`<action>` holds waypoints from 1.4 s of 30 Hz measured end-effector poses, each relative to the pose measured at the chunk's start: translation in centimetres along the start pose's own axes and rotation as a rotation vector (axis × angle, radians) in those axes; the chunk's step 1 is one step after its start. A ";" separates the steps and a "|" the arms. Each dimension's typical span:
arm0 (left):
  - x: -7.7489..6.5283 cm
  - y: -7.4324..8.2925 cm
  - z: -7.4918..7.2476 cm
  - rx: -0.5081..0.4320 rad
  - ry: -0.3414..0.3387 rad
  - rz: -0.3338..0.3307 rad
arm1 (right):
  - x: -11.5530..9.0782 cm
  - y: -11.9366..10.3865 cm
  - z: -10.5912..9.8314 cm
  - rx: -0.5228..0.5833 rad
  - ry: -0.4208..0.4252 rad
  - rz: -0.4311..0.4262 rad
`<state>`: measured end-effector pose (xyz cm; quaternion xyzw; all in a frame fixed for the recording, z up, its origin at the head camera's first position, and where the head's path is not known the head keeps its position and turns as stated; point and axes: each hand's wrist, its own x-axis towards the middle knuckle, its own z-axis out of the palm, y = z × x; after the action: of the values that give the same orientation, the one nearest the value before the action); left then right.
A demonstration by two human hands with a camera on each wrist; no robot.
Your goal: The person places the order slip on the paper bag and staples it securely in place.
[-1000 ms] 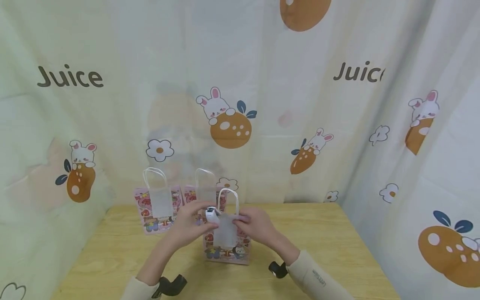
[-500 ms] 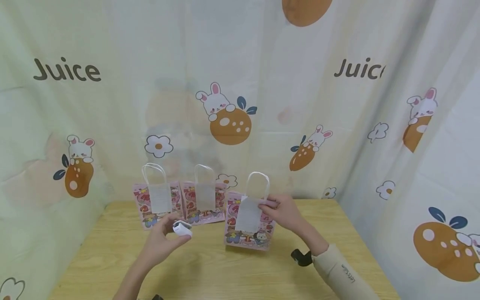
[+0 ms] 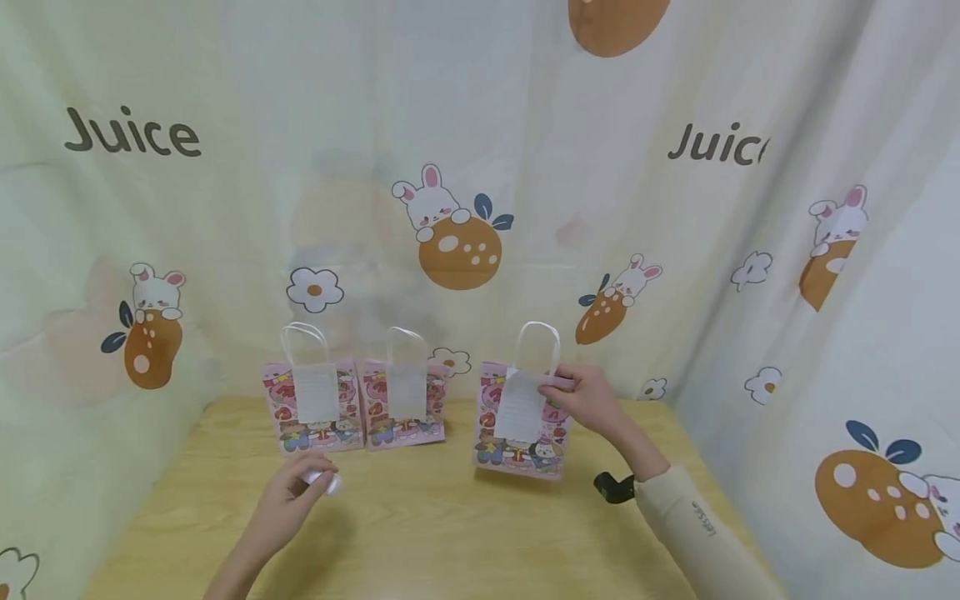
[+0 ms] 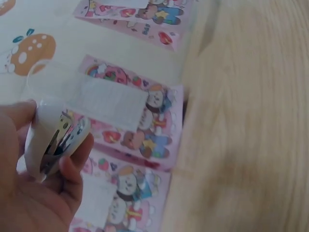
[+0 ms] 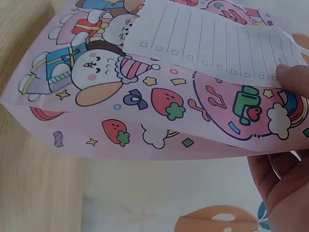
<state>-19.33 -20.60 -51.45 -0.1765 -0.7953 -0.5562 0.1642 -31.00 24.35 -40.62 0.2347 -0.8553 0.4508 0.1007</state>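
My right hand (image 3: 596, 402) pinches the upper right edge of a pink cartoon-print paper gift bag (image 3: 492, 454) with white looped handles. A lined white checklist sheet (image 5: 203, 46) lies against the bag's front, and my thumb presses at its edge in the right wrist view. The bag stands upright over the right half of the table, its base close to the wood. To the left, my left hand (image 3: 287, 493) holds a small white stapler (image 4: 42, 130) between thumb and fingers. In the left wrist view the stapler's metal jaws stand apart.
Two matching bags, a left one (image 3: 283, 423) and a middle one (image 3: 381, 432), stand side by side at the table's back left, each with a white sheet in front. A printed curtain (image 3: 600, 192) hangs behind the wooden table (image 3: 435, 542).
The right hand has carried its bag right and back from in front of the middle bag. The left hand has drawn away from the bag, left and nearer, still holding the stapler.
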 end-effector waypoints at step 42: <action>-3.2 -5.8 -1.7 0.112 -0.113 -0.369 | 6.5 4.7 3.3 0.003 -0.039 0.201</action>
<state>-19.08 -24.36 -57.13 -0.0493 -0.8519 -0.5208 0.0242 -38.84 21.90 -43.48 0.1567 -0.8757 0.4551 0.0380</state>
